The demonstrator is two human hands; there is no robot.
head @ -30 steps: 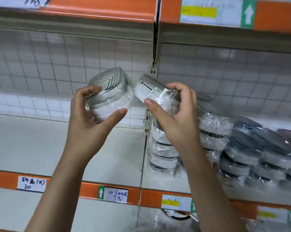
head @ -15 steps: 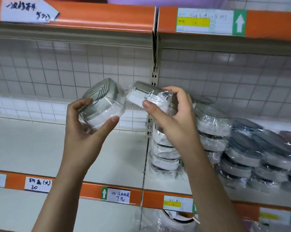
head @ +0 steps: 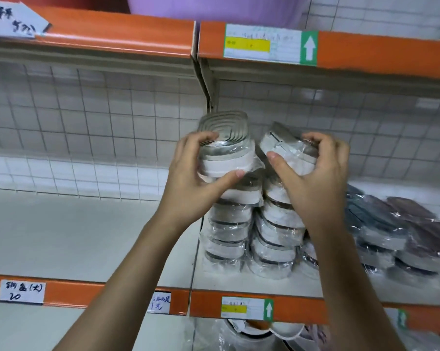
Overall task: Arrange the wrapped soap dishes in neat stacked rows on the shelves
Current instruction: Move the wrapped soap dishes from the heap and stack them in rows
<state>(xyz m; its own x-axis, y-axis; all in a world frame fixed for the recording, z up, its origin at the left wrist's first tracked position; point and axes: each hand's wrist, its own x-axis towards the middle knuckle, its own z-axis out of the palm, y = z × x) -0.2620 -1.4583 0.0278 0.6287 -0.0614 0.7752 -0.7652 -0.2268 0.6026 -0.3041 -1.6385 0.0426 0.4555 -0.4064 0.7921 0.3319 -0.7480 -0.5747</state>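
Hands (head: 188, 183) (head: 312, 178) grip wrapped soap dishes (head: 226, 145) above shelf stacks (head: 229, 229).

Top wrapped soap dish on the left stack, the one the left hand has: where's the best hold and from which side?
Grip the wrapped soap dish across its white side band, coming from the front as the left hand does: thumb on the near edge, fingers over the ribbed top. The band is flat and firm; loose wrap bunches at the ends.

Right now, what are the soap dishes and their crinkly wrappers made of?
Soap dish: the ridged grey top shines like metal, though it could be shiny plastic; the white band below looks like matte plastic. Wrapper: thin clear plastic film, as it crinkles, glints and shows the dish through it.
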